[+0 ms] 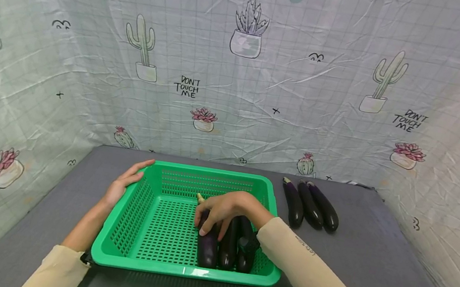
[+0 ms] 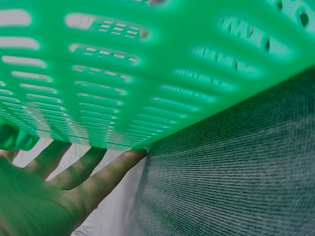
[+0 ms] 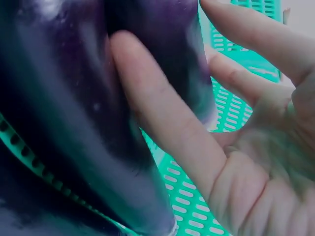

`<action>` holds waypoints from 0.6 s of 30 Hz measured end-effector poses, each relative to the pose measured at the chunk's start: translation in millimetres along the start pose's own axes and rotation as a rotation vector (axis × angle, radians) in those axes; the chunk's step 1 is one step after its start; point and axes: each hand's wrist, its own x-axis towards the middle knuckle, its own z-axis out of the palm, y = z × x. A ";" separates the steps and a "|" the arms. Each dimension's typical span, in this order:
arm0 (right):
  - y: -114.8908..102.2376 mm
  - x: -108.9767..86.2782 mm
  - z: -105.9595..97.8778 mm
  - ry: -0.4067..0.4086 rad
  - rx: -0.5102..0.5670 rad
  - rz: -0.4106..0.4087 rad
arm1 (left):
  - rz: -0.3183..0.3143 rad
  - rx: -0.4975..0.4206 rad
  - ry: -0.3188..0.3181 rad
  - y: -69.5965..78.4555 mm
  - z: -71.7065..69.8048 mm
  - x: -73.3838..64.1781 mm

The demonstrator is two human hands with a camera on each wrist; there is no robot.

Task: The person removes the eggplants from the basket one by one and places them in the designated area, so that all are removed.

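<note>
Rect. green plastic basket (image 1: 191, 272), slotted walls, is resting on ribbed grey cloth (image 1: 373, 266). L hand (image 1: 117, 189), fingers extended, is touching basket's L side. R hand (image 1: 225, 211), fingers part-curled, is gripping eggplant (image 1: 207, 250): elongated, glossy, dk purple, pale stem; lying inside basket, L of two others.

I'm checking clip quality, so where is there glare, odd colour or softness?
Head view: mostly crisp, with a white glint on the basket's near rim; left wrist view: green cast over the left hand; right wrist view: pale sheen on an eggplant, its surface looking soft.
</note>
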 end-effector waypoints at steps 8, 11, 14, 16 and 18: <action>1.0 -0.1 -2.5 0.031 -0.038 -0.083 | 0.002 0.007 0.000 -0.6 0.1 0.7; 2.1 -1.6 -4.9 0.050 -0.040 -0.127 | 0.003 0.000 -0.005 -1.2 -0.4 0.6; 3.0 -3.8 -7.6 0.070 -0.019 -0.174 | 0.000 -0.016 -0.012 -1.4 -0.6 0.0; 3.1 -5.7 -9.2 0.088 -0.005 -0.196 | 0.000 -0.033 -0.017 -1.6 -0.8 -0.4; 3.3 -7.4 -10.7 0.105 -0.001 -0.209 | 0.000 -0.046 -0.021 -1.6 -1.0 -0.5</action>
